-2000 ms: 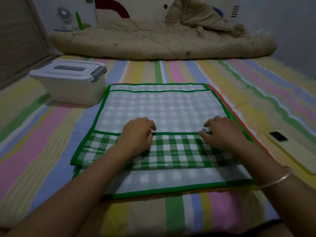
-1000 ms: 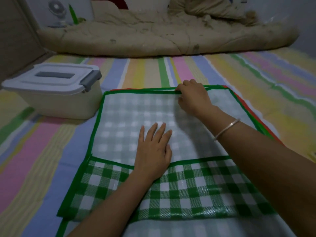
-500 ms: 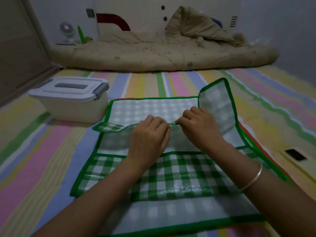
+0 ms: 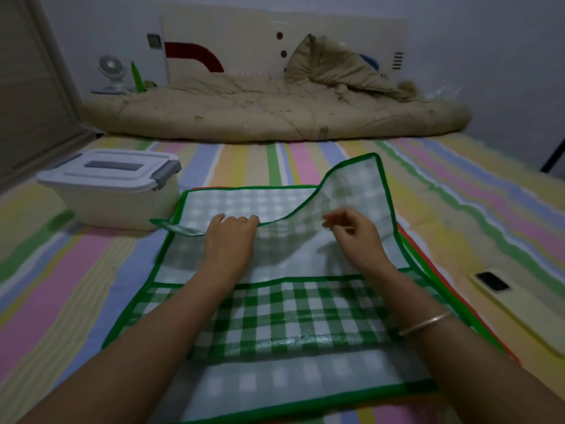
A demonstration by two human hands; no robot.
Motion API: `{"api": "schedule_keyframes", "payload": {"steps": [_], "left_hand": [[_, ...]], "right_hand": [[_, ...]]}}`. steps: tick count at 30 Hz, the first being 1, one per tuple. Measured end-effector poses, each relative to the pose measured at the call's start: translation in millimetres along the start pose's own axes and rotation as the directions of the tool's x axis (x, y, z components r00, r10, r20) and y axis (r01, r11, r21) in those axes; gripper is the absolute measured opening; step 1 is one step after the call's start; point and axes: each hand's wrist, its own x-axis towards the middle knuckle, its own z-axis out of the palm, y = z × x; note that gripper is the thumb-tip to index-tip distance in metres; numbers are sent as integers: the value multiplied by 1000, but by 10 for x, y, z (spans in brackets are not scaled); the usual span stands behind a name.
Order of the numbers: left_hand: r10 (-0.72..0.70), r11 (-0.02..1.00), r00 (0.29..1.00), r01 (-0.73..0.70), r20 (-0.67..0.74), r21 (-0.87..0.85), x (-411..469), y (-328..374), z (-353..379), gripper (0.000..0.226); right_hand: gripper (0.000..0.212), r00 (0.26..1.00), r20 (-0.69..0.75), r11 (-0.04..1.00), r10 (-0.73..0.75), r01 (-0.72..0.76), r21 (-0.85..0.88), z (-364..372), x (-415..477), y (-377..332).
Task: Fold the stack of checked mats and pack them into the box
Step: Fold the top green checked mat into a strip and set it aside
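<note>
The left hand (image 4: 229, 237) is pinching the top mat's (image 4: 290, 316) far edge, fingers curled over it; the right hand (image 4: 354, 237) is hovering loosely curled and blurred, and I cannot tell whether it is holding anything; the mat is lying on the bed (image 4: 76, 270), right of the lidded box (image 4: 116, 197); both far corners should be coming nearward level.

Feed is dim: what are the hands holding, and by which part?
Left hand grips the top mat by its green far edge. Right hand is blurred over the raised flap; hold unclear.
</note>
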Motion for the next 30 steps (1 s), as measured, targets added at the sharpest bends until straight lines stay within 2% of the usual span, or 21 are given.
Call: {"api": "schedule_keyframes", "payload": {"steps": [2, 3, 5, 6, 8, 9, 12, 13, 15, 17, 18, 20, 22, 23, 24, 27, 28, 30], "left_hand": [[1, 999, 1000, -2, 20, 33, 20, 18, -33, 38], [-9, 999, 999, 7, 34, 54, 20, 25, -51, 37], [-18, 994, 999, 13, 47, 105, 16, 39, -78, 34], [-25, 993, 998, 18, 55, 118, 13, 44, -83, 34], [-50, 993, 995, 41, 81, 112, -1, 52, -73, 35], [-57, 993, 995, 48, 86, 105, -11, 59, -58, 37], [-51, 997, 994, 45, 92, 66, -57, 92, -34, 41], [-31, 999, 996, 27, 88, 46, -95, 104, -26, 43], [10, 1000, 997, -10, 81, 0, -188, 112, -16, 47], [51, 998, 993, -47, 102, -35, -298, 97, 8, 47], [73, 996, 990, -67, 123, -52, -353, 78, 33, 46], [114, 990, 977, -98, 181, -96, -459, 23, 74, 45], [145, 982, 958, -110, 246, -153, -549, -29, 104, 48], [155, 978, 950, -108, 272, -181, -586, -46, 112, 49], [163, 973, 944, -105, 287, -206, -618, -72, 118, 49], [185, 955, 937, -100, 295, -280, -680, -156, 109, 53], [193, 953, 932, -103, 308, -285, -691, -182, 101, 61], [208, 964, 913, -130, 351, -233, -710, -237, 109, 80]], "right_hand": [[34, 953, 15, 934, 303, -300, 194, -74, 159, 195], [42, 901, 40, 845, 432, -420, 330, -116, 209, 259], [59, 814, 84, 664, 574, -523, 534, -199, 250, 358], [64, 797, 82, 631, 598, -532, 564, -232, 244, 378], [68, 793, 60, 636, 606, -528, 563, -256, 239, 445], [62, 798, 16, 674, 602, -519, 527, -256, 232, 472], [24, 771, -177, 782, 612, -557, 278, -220, 99, 323], [10, 792, -189, 814, 580, -560, 155, -193, -1, 218], [10, 893, -53, 888, 446, -449, -96, -123, -226, -45], [13, 926, 199, 946, 321, -302, -121, -12, -426, -365], [15, 934, 270, 971, 233, -212, -106, 48, -495, -481], [18, 975, 221, 982, -14, 55, -180, 160, -542, -584], [21, 948, 165, 869, -271, 315, -381, 254, -489, -536], [27, 930, 194, 789, -312, 368, -493, 296, -445, -451], [36, 930, 261, 716, -260, 367, -594, 333, -406, -357], [55, 900, 411, 518, 143, 286, -806, 398, -348, -62], [57, 878, 425, 489, 218, 279, -826, 401, -345, 22], [59, 857, 438, 498, 273, 264, -826, 400, -337, 154]]}}
